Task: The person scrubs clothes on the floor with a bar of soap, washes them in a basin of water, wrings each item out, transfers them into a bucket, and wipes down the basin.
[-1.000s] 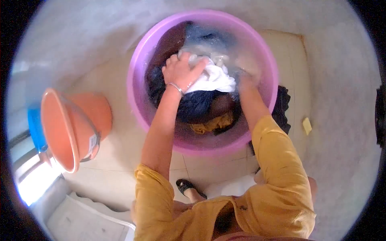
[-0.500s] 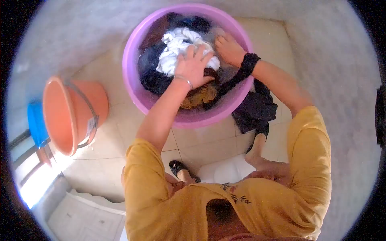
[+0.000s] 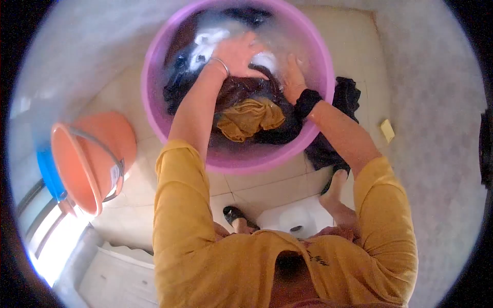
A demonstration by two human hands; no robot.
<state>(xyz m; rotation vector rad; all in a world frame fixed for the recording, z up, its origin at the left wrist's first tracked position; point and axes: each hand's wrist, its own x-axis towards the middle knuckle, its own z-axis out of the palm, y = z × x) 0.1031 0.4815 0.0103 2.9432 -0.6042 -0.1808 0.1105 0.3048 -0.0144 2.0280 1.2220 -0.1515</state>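
A large pink tub (image 3: 237,167) holds wet laundry in water. My left hand (image 3: 239,55), with a bangle at the wrist, presses down on a white cloth (image 3: 208,40), fingers spread. At the tub's right inside, my right hand (image 3: 295,81) reaches into the water beside the clothes; its fingers look stretched out, though blurred, and a black band (image 3: 308,102) circles that wrist. A mustard cloth (image 3: 250,119) lies bunched at the near side of the pile. Dark clothes (image 3: 179,84) fill the left part of the tub.
On the left stand an orange bucket (image 3: 115,136) with a grey handle and a blue container (image 3: 49,172). Black cloth (image 3: 323,153) lies on the tiles right of the tub, with a small yellow block (image 3: 387,130) farther right. A white fixture (image 3: 285,218) sits between my feet.
The white cloth has gone lower into the water under my left hand, and the mustard cloth shows more. My right hand has shifted slightly nearer me. My view has tilted, revealing the yellow block.
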